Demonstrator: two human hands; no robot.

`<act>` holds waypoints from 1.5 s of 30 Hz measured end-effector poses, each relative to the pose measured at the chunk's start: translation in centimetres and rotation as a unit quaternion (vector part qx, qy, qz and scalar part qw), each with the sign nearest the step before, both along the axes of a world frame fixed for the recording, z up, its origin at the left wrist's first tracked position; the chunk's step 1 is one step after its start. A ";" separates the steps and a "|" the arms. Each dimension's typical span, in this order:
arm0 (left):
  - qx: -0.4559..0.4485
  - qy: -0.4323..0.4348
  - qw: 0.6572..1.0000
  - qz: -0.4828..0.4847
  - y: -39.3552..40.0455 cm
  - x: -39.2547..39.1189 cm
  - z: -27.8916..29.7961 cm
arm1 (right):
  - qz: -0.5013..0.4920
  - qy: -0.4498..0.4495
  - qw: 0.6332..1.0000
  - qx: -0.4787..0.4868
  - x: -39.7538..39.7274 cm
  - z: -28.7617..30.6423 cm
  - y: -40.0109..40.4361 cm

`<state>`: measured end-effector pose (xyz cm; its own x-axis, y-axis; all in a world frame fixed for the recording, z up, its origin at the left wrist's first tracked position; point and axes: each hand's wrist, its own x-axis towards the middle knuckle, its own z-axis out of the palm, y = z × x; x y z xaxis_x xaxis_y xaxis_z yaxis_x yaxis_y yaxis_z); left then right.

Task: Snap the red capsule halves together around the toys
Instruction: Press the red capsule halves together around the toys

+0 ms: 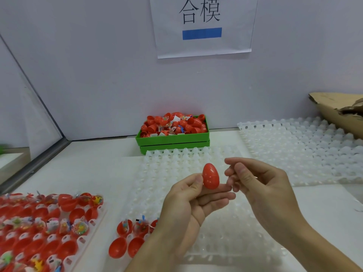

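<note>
At a white counter (324, 209), a person's left hand (188, 203) pinches a closed red capsule (210, 175) upright between thumb and fingers, above a clear plastic tray (225, 232). The right hand (259, 181) hovers just right of the capsule, fingers loosely curled and holding nothing; whether one fingertip touches the capsule cannot be told. At the tray's near left corner sit a few open red capsule halves (125, 240), some with small bagged toys (125, 225) inside. Further left, a second tray (84, 238) carries many more red halves, several filled with colourful toys. Beyond the hands, a green bin (172, 141) heaped with loose red halves and toy packets stands against the far wall. To the far right lie another clear tray (294, 150) and a torn cardboard box (337, 112). A paper sign (202, 26) with printed characters and a blue bar hangs on the wall
</note>
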<state>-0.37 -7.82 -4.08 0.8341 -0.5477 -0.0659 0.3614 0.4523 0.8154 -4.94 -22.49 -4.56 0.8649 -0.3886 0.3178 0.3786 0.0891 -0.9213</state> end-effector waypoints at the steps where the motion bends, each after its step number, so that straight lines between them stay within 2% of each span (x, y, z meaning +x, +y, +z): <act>1: 0.001 -0.002 1.000 -0.001 0.0 0.1 -0.1 | -0.005 0.000 1.000 -0.007 -0.1 0.1 0.0; 7: 0.008 -0.014 1.000 0.013 0.0 0.3 -0.5 | -0.048 -0.011 0.994 -0.095 -0.3 0.2 0.3; 12: 0.018 0.001 0.997 0.081 -0.3 0.5 -0.8 | -0.041 -0.028 0.988 -0.145 -0.4 0.0 0.7; 19: 0.014 0.065 0.990 0.123 -1.2 0.4 -1.2 | -0.076 0.023 0.982 -0.172 0.3 -1.5 1.5; 24: 0.010 0.074 0.988 0.132 -1.5 0.1 -1.1 | -0.082 0.022 0.979 -0.186 0.2 -1.6 1.0; 30: 0.060 0.016 0.988 0.144 -1.5 -0.2 -1.2 | -0.042 -0.008 0.942 -0.334 -0.2 -1.0 0.7; 32: 0.060 0.016 0.988 0.142 -1.4 -0.3 -1.2 | -0.046 0.026 0.960 -0.275 0.0 -1.0 0.8; 35: 0.041 0.049 0.988 0.141 -1.2 -0.1 -1.0 | -0.044 0.113 0.990 -0.065 0.3 -0.9 0.7; 37: 0.017 0.074 0.988 0.132 -1.0 0.0 -0.8 | -0.009 0.150 0.982 0.114 0.5 -0.8 0.5; 39: -0.002 0.091 0.988 0.122 -0.8 0.1 -0.6 | 0.025 0.160 0.960 0.230 0.6 -0.5 0.4; 45: -0.034 0.109 0.989 0.093 -0.4 0.0 -0.3 | 0.053 0.160 0.943 0.287 0.6 -0.1 0.2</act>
<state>-0.40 -8.23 -4.35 0.8909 -0.3953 -0.2235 0.4306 0.5793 0.6921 -4.36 -22.32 -4.62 0.9242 -0.3240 -0.2021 0.0507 0.6287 -0.7760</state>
